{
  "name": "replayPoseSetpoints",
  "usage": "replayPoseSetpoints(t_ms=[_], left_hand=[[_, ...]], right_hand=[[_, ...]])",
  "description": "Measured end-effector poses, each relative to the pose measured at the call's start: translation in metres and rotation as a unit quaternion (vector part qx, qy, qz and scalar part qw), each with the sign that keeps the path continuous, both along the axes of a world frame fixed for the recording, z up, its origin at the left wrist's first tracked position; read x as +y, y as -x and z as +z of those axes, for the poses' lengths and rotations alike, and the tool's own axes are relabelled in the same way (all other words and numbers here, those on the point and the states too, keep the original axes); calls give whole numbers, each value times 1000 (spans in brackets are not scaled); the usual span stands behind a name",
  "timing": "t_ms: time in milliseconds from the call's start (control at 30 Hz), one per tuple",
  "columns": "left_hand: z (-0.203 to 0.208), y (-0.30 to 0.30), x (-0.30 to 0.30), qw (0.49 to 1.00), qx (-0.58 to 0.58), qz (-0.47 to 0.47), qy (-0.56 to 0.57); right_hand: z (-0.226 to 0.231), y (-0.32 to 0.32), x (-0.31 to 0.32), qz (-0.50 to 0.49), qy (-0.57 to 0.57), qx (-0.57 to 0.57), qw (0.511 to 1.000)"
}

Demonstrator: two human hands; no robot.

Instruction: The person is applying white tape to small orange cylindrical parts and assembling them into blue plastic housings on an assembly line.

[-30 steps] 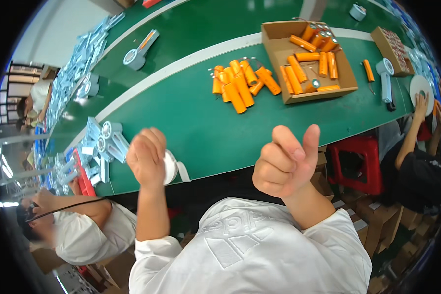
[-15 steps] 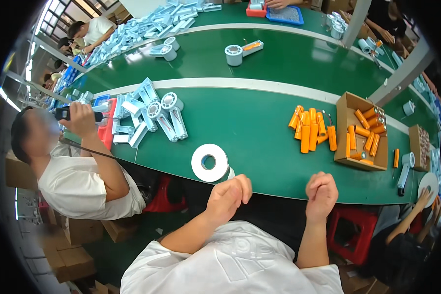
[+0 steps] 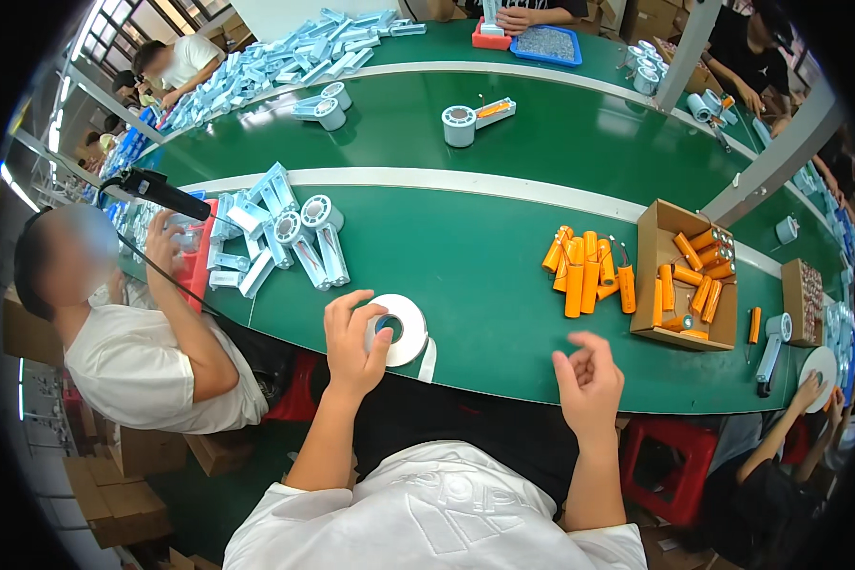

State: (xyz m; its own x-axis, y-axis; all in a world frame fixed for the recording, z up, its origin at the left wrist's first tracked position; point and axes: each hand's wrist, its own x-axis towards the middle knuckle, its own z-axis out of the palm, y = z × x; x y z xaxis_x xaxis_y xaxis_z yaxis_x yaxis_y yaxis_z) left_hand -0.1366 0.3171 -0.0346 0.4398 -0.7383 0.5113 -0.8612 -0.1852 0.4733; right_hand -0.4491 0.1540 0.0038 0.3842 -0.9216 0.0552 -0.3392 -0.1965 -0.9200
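My left hand point(image 3: 353, 344) rests on a white tape roll point(image 3: 401, 329) lying flat at the near edge of the green table point(image 3: 465, 237), fingers curled over its left rim. A loose strip of tape hangs off the roll toward the table edge. My right hand point(image 3: 589, 382) hovers over the near edge, fingers loosely spread, holding nothing. A pile of orange cylindrical cells point(image 3: 587, 271) lies on the table beyond it.
A cardboard box point(image 3: 689, 277) with more orange cells stands to the right. Several pale blue fan-like parts point(image 3: 285, 237) lie at the left. A person in white point(image 3: 133, 332) sits at my left holding a black tool point(image 3: 157, 190). Others work across and at the right.
The view has swung and steadied over the table. My left hand moved forward onto the tape roll. My right hand opened from a loose fist and rose toward the table edge.
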Motion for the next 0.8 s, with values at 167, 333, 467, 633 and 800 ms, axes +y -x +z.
replayPoseSetpoints(t_ms=[167,333,467,633,800], left_hand=[[-4,9,-3,999,38,19,29],[-16,3,3,997,51,-14,54],[-15,1,4,996,56,-5,64],[-15,3,6,995,37,8,88],[-9,8,15,988,-5,2,151]], right_hand=[[16,-22,-33,-28,125,180,975],[13,-48,-48,-24,197,365,909],[12,-52,-49,-18,190,368,910],[20,-55,-36,-34,158,358,920],[20,-47,-37,-19,146,297,943]])
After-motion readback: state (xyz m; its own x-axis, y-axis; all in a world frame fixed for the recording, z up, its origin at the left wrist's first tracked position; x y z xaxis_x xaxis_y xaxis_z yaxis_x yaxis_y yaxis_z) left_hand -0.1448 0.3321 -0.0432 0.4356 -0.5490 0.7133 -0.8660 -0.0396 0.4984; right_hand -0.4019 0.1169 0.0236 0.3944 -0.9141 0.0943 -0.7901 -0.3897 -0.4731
